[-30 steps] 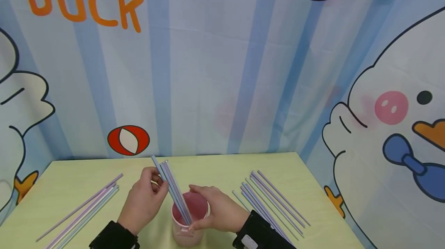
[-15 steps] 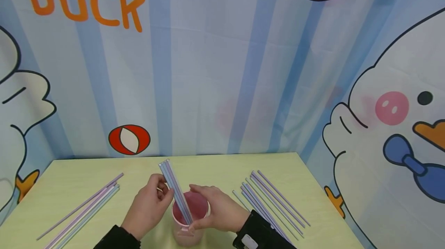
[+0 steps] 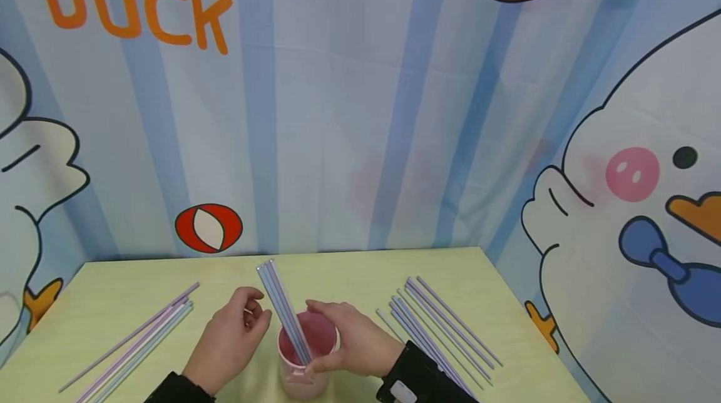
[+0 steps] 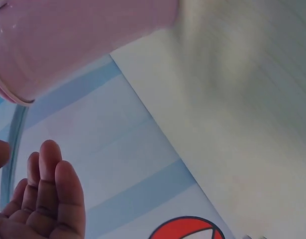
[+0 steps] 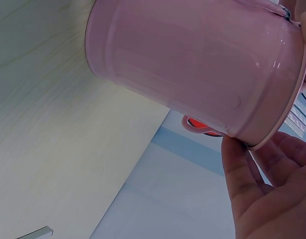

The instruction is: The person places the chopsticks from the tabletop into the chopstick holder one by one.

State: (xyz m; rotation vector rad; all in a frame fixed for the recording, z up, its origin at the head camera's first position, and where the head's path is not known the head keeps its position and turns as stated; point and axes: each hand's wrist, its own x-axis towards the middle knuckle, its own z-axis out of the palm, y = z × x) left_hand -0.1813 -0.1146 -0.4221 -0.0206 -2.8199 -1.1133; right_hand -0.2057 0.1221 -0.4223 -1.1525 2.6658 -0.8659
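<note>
A pink metal bucket (image 3: 304, 385) stands on the table, its side filling the top of the left wrist view. Several blue and lilac straws (image 3: 286, 312) lean together inside it, tilted left against the rim. My right hand (image 3: 360, 335) grips the bucket's rim, thumb at the near side and fingers at the far side. In the right wrist view the fingers press near a small loop handle (image 5: 192, 125). Just left of the bucket hovers my left hand (image 3: 232, 337), its fingers loosely bent with nothing between them, apart from the straws.
To the left lies a group of lilac, pink and pale green straws (image 3: 141, 340). More purple, blue and green straws (image 3: 442, 328) lie right of the bucket, partly behind my right sleeve. A striped curtain with cartoon ducks (image 3: 338, 109) hangs behind the pale yellow table (image 3: 338, 275).
A blue straw in my left hand joined the bundle in the bucket. The left hand then let go and drew back left. The right hand stayed on the bucket.
</note>
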